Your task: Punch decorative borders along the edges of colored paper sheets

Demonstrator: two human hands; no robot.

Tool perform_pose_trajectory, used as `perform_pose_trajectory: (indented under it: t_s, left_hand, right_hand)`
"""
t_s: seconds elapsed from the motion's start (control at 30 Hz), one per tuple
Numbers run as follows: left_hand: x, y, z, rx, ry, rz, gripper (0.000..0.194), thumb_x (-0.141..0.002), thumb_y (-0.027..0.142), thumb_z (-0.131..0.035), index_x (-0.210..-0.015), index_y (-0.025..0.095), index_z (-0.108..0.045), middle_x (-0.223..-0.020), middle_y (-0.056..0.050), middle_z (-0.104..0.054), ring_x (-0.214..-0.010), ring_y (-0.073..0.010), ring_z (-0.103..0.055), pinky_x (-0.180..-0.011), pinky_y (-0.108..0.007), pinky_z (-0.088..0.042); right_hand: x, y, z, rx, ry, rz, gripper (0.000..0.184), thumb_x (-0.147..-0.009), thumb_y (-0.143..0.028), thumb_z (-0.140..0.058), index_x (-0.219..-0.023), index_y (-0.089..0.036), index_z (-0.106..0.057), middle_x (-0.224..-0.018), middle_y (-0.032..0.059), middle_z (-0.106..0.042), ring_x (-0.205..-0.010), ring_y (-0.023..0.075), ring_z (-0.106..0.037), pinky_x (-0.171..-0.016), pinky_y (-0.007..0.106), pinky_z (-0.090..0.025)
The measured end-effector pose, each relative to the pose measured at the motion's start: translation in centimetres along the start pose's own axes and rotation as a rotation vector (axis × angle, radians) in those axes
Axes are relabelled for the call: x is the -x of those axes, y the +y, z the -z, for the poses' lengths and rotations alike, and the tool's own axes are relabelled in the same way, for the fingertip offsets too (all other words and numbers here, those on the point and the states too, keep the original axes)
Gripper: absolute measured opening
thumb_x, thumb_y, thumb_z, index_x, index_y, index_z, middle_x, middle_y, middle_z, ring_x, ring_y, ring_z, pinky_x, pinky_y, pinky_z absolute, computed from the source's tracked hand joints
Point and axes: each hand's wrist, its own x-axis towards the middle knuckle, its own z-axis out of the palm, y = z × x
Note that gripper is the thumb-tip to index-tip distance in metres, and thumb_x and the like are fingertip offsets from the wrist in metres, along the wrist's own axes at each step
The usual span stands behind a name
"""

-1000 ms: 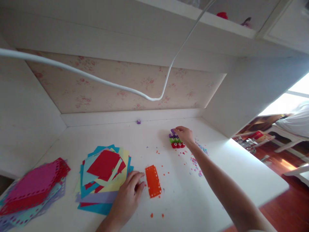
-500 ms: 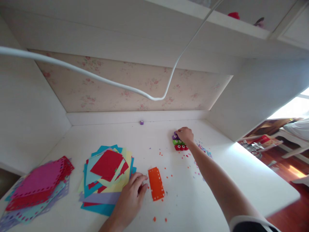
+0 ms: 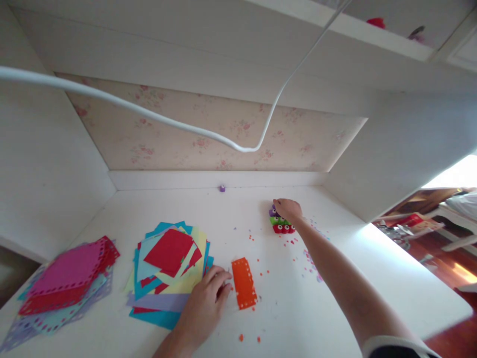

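My left hand [image 3: 207,297] lies on the table, loosely curled with thumb and forefinger a little apart and nothing between them. Its fingertips are just left of a small orange paper strip [image 3: 244,283] with punched holes along its edges. Under and beside the wrist spreads a pile of coloured paper sheets [image 3: 171,251]. My right hand [image 3: 287,209] reaches far forward, fingers closed over the back of a block of small craft punches. Red punches [image 3: 285,228] stand in front, green punches [image 3: 276,220] in the middle, and a purple punch [image 3: 273,212] shows by the fingertips.
A lone purple punch [image 3: 222,188] stands by the back wall. Hole-edged coloured sheets [image 3: 67,271] are stacked at the left. Orange, pink and purple paper bits [image 3: 311,263] lie scattered. A white cable [image 3: 194,130] hangs across the upper view, beneath a shelf.
The whole scene sits slightly further right as the head view shifts. My right hand stays at the purple punches, its fingers slightly repositioned. My left hand is nearly still.
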Motion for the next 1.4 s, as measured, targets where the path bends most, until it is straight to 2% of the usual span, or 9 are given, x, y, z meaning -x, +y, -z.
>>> perform_pose_trajectory:
  t_s: [0.27, 0.4, 0.53, 0.63, 0.8, 0.93, 1.03, 1.23, 1.4]
  left_hand:
    - [0.0, 0.2, 0.2, 0.007, -0.001, -0.011, 0.020, -0.094, 0.017, -0.045, -0.103, 0.023, -0.062, -0.103, -0.004, -0.061, -0.091, -0.0163, -0.062, -0.086, -0.030, -0.050]
    - [0.0, 0.2, 0.2, 0.002, 0.014, -0.025, 0.019, -0.093, 0.017, -0.047, -0.100, 0.023, -0.064, -0.101, -0.004, -0.064, -0.092, -0.0167, -0.063, -0.086, -0.030, -0.051]
    - [0.1, 0.1, 0.1, 0.001, 0.062, -0.031, 0.022, -0.095, 0.021, -0.044, -0.104, 0.025, -0.064, -0.102, -0.003, -0.069, -0.098, -0.0185, -0.064, -0.092, -0.032, -0.051]
    - [0.1, 0.2, 0.1, 0.022, 0.075, -0.026, 0.023, -0.096, 0.023, -0.043, -0.106, 0.026, -0.064, -0.102, -0.003, -0.071, -0.097, -0.0180, -0.066, -0.090, -0.031, -0.052]
    - [0.0, 0.5, 0.5, 0.068, 0.127, -0.012, 0.022, -0.096, 0.024, -0.044, -0.103, 0.026, -0.065, -0.101, -0.003, -0.072, -0.096, -0.0176, -0.067, -0.090, -0.028, -0.051]
    - [-0.1, 0.4, 0.9, 0.127, 0.146, 0.040, 0.022, -0.096, 0.028, -0.044, -0.104, 0.024, -0.064, -0.096, -0.005, -0.071, -0.086, -0.0170, -0.067, -0.079, -0.025, -0.053]
    - [-0.3, 0.1, 1.0, 0.121, 0.163, 0.006, 0.019, -0.095, 0.030, -0.047, -0.102, 0.022, -0.063, -0.089, -0.005, -0.068, -0.076, -0.0162, -0.064, -0.071, -0.024, -0.052]
    - [-0.5, -0.2, 1.0, 0.146, 0.172, -0.002, 0.024, -0.097, 0.036, -0.043, -0.102, 0.022, -0.063, -0.085, -0.005, -0.066, -0.073, -0.0160, -0.063, -0.068, -0.025, -0.051]
    - [-0.5, 0.0, 1.1, 0.134, 0.139, 0.048, 0.027, -0.096, 0.038, -0.043, -0.103, 0.023, -0.064, -0.087, -0.005, -0.067, -0.075, -0.0171, -0.064, -0.069, -0.026, -0.052]
  right_hand:
    - [0.1, -0.3, 1.2, -0.004, 0.015, 0.003, 0.054, -0.098, -0.044, -0.024, -0.112, -0.017, -0.068, -0.114, 0.0155, -0.069, -0.103, 0.0277, -0.064, -0.085, 0.035, -0.045]
    - [0.2, -2.0, 1.4, -0.039, 0.056, 0.066, 0.047, -0.099, -0.034, -0.026, -0.117, -0.018, -0.065, -0.119, 0.0146, -0.067, -0.110, 0.0273, -0.060, -0.090, 0.035, -0.043]
    - [0.5, -5.8, 0.3, -0.111, 0.042, 0.201, 0.041, -0.098, -0.023, -0.032, -0.133, -0.022, -0.053, -0.125, 0.0084, -0.065, -0.114, 0.0221, -0.059, -0.094, 0.030, -0.042]
    - [0.6, -9.6, -1.2, -0.160, -0.006, 0.321, 0.040, -0.098, -0.019, -0.036, -0.133, -0.023, -0.053, -0.126, 0.0066, -0.064, -0.114, 0.0207, -0.059, -0.097, 0.030, -0.043]
    - [-0.1, -15.6, -3.2, -0.210, -0.053, 0.500, 0.032, -0.095, -0.032, -0.055, -0.124, -0.019, -0.056, -0.128, 0.0096, -0.056, -0.109, 0.0231, -0.059, -0.093, 0.045, -0.049]
    - [-1.7, -19.3, -3.9, -0.223, -0.038, 0.519, 0.031, -0.094, -0.032, -0.056, -0.122, -0.018, -0.056, -0.125, 0.0093, -0.057, -0.104, 0.0222, -0.060, -0.087, 0.043, -0.052]
    - [-2.9, -21.2, -4.1, -0.233, -0.029, 0.495, 0.032, -0.094, -0.032, -0.057, -0.122, -0.017, -0.056, -0.123, 0.0092, -0.058, -0.103, 0.0221, -0.061, -0.086, 0.043, -0.053]
    - [-3.5, -22.2, -4.3, -0.306, -0.046, 0.469, 0.031, -0.094, -0.032, -0.057, -0.121, -0.017, -0.056, -0.122, 0.0090, -0.058, -0.101, 0.0216, -0.061, -0.085, 0.042, -0.053]
    - [-1.0, -20.9, -4.5, -0.458, -0.042, 0.496, 0.027, -0.093, -0.023, -0.056, -0.120, -0.019, -0.058, -0.123, 0.0093, -0.058, -0.105, 0.0210, -0.060, -0.092, 0.040, -0.050]
